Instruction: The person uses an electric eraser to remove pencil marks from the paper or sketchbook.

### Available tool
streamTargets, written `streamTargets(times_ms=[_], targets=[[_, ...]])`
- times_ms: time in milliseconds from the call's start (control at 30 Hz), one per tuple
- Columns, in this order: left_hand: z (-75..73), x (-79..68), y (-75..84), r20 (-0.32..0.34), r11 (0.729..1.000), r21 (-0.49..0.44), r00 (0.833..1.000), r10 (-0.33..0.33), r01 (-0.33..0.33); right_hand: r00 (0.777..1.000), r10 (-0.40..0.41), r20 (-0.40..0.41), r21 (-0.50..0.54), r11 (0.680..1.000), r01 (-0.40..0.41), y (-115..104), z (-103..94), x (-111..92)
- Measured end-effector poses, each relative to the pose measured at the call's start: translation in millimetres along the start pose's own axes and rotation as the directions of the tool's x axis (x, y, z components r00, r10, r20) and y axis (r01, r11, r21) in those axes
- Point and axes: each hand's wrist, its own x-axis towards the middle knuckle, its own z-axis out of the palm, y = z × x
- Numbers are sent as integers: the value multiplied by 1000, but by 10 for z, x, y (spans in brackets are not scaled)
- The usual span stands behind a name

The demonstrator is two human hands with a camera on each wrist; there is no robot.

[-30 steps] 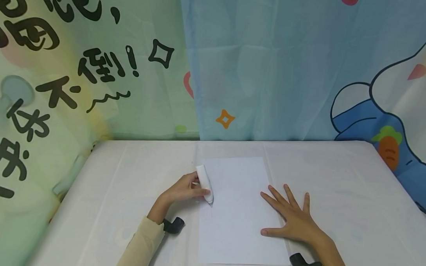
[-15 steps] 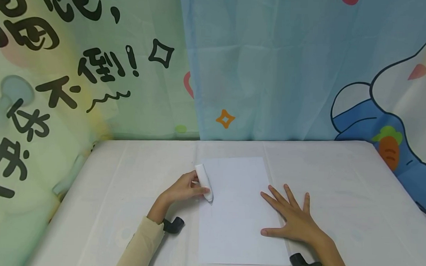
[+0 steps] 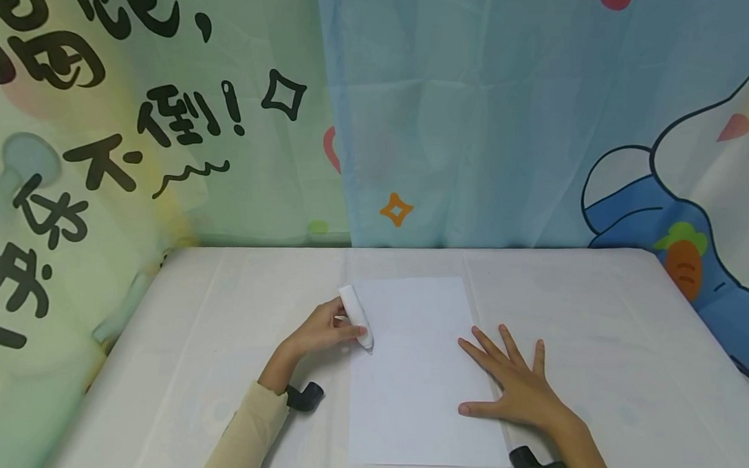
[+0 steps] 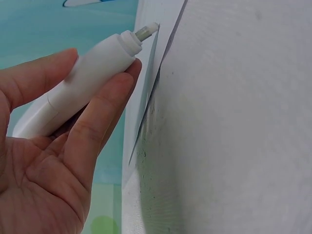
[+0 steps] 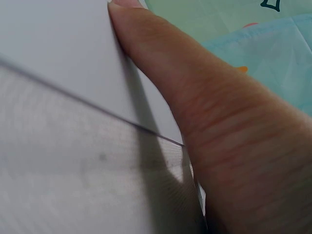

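In the head view my left hand (image 3: 323, 328) pinches a white electric eraser (image 3: 356, 316) between thumb and fingers. The body slants, its narrow tip pointing down at the left part of a white sheet of paper (image 3: 418, 414). Close up in the left wrist view, the electric eraser (image 4: 92, 73) shows a thick rounded body and a slim tip (image 4: 147, 31) right at the paper. My right hand (image 3: 518, 387) rests with fingers spread across the sheet's right edge. Its thumb (image 5: 161, 58) lies along the paper in the right wrist view.
The paper lies on a table with a white cloth (image 3: 242, 284). Printed curtains (image 3: 477, 127) hang behind the table and along its left side. Each wrist wears a black camera mount (image 3: 307, 396).
My left hand has shifted the electric eraser slightly away from me along the left part of the paper, and a little left. The right hand stays where it was.
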Motion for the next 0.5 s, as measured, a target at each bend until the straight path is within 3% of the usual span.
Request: streamTargets(times_ms=[267,500], targets=[[-17,4,-28,-32,1000,-5,999,14,-14,1000,-2,1,4,1000,2,-10,-9,-3],[-23,4,-28,-6,1000,-4,1000,4,-4,1000,7,2,9,1000,-7,-14,-5,-1]])
